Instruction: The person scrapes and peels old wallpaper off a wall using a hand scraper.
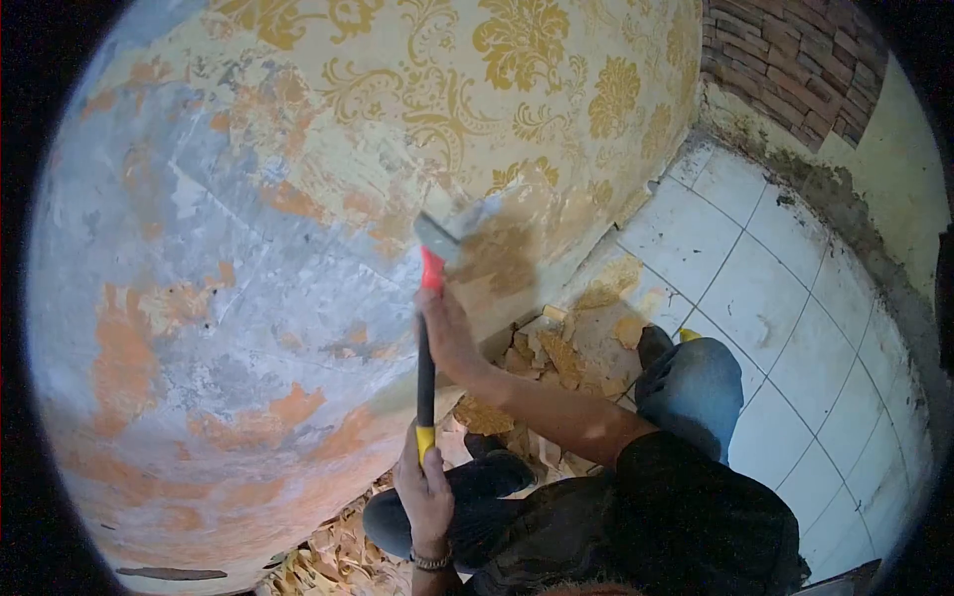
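Note:
A long-handled scraper [425, 372] with a dark shaft, red neck and yellow band reaches up to the wall. Its grey blade [435, 238] is at the lower edge of the patterned wallpaper [517, 50]. My right hand [449, 333] is wrapped around the upper shaft just below the red neck. Lower down, my left hand [424, 492], with a wristband or watch at the wrist, closes on the handle near the yellow band. Around the blade the wall [288, 268] shows bare grey plaster with orange and cream patches.
Torn wallpaper scraps [561, 358] lie along the wall's foot, with more strips [333, 561] at the lower left. White floor tiles [765, 308] stretch to the right, carrying small debris. My bent knees [701, 392] are close to the wall. A brick-patterned surface [795, 65] covers the far wall.

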